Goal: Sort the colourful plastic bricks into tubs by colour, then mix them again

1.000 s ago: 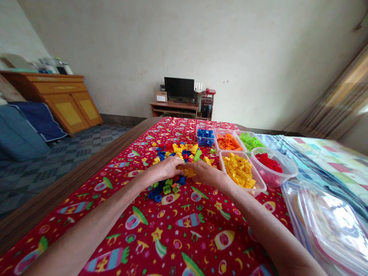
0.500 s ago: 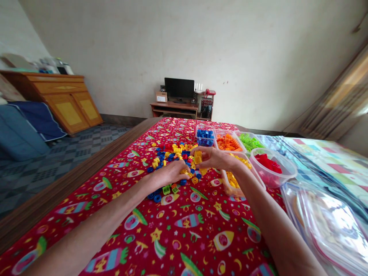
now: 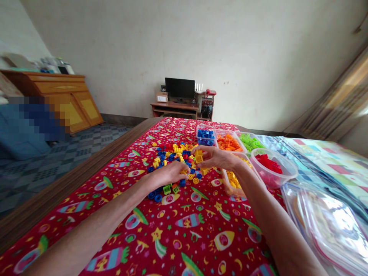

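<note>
My right hand is curled around a yellow building brick, gripped between thumb and fingers over the right side of the pile. Another yellow brick shows just below that hand. My left hand reaches into the near side of the pile, its fingers pinched on a small yellow brick that is partly hidden. Around both hands lies a loose pile of mixed bricks, mainly yellow and blue with some red. A green brick and blue wheel-like pieces lie closest to me.
Right of the pile stand clear tubs of blue bricks, orange bricks, green bricks, yellow bricks and red bricks. My right forearm crosses the yellow tub. Stacked clear lids lie at the right on the patterned red cloth's side.
</note>
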The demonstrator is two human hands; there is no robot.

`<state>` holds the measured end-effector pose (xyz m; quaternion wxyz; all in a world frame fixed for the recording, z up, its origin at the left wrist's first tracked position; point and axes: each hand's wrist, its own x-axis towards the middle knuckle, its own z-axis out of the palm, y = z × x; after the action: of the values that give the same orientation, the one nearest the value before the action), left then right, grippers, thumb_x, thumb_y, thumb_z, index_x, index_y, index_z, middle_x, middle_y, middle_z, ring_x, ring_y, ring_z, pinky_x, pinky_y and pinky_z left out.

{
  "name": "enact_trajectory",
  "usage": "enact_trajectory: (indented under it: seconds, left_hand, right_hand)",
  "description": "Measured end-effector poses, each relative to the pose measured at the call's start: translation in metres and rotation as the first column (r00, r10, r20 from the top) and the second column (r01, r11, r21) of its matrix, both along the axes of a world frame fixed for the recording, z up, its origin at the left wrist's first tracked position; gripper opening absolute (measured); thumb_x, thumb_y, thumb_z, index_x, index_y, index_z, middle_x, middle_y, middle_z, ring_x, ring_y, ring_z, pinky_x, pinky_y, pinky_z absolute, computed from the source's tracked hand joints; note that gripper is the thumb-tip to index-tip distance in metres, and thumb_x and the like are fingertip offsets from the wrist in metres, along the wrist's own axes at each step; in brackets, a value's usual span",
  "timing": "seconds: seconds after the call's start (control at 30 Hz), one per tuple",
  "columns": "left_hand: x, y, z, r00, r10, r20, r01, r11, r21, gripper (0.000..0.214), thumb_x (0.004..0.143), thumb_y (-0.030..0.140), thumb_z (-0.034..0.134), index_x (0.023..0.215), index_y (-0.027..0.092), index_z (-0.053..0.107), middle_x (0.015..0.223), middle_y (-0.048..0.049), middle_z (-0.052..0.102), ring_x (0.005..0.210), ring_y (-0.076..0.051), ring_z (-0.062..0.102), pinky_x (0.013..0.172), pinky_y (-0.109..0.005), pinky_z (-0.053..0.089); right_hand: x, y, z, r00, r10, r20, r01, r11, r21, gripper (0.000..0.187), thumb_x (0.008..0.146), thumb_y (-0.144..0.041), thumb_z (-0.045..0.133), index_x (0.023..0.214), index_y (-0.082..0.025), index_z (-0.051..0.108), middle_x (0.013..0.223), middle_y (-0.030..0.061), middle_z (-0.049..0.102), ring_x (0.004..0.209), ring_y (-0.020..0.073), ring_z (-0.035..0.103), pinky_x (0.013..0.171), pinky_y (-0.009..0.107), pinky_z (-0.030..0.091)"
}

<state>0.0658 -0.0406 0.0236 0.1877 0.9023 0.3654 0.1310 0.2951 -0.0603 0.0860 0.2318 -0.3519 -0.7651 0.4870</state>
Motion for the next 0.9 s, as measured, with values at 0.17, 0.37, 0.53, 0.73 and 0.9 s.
enact_trajectory:
  seconds: [0.17,0.37,0.53,0.73,0.9]
  left_hand:
    - [0.003,-0.002,0.001,1.0,-0.02,-0.005,0.02,0.999,0.042,0.027,0.085,0.034,0.051,0.098,0.018,0.069,0.095,-0.0062,0.071,0.089,-0.021,0.063,0.08,-0.028,0.044]
    - [0.003,0.005,0.016,0.936,0.184,0.301,-0.124,0.97,-0.207,0.03,0.08,0.041,0.057,0.094,0.018,0.069,0.061,0.0031,0.057,0.055,-0.011,0.048,0.054,-0.022,0.036]
    - [0.005,0.0,0.021,0.731,0.42,0.537,0.052,0.751,-0.658,0.045,0.071,0.05,0.071,0.101,0.018,0.064,0.074,0.0011,0.06,0.056,-0.008,0.048,0.052,-0.02,0.035]
    - [0.018,-0.01,0.023,0.602,0.548,0.581,0.172,0.621,-0.764,0.045,0.057,0.041,0.085,0.086,0.013,0.064,0.072,0.0022,0.057,0.056,-0.005,0.047,0.052,-0.016,0.037]
    - [0.027,-0.015,0.023,0.519,0.617,0.592,0.178,0.6,-0.78,0.036,0.062,0.036,0.084,0.078,0.012,0.062,0.067,0.0036,0.054,0.056,-0.003,0.047,0.049,-0.013,0.037]
  right_hand:
    - [-0.002,0.005,-0.007,0.998,0.004,0.055,-0.007,0.998,0.058,0.05,0.073,-0.034,0.072,0.118,-0.021,0.054,0.063,-0.009,0.047,0.053,0.0054,0.041,0.046,0.016,0.031]
    - [-0.007,0.005,-0.009,0.996,-0.066,0.066,0.057,0.99,0.129,0.045,0.074,-0.027,0.068,0.117,-0.021,0.056,0.067,-0.0063,0.053,0.057,0.0074,0.046,0.051,0.018,0.037]
    - [-0.014,0.002,-0.009,0.975,-0.209,0.075,0.185,0.951,0.247,0.044,0.073,-0.02,0.065,0.116,-0.019,0.058,0.069,-0.0052,0.055,0.06,0.0082,0.049,0.054,0.019,0.037]
    - [-0.027,-0.003,-0.011,0.962,-0.261,0.075,0.219,0.91,0.352,0.037,0.071,-0.022,0.067,0.107,-0.018,0.062,0.071,-0.0045,0.055,0.063,0.0086,0.049,0.058,0.021,0.039]
    - [-0.031,-0.001,-0.016,0.962,-0.272,0.011,0.257,0.921,0.292,0.04,0.07,-0.019,0.063,0.109,-0.018,0.06,0.071,-0.0049,0.055,0.062,0.0089,0.05,0.057,0.02,0.039]
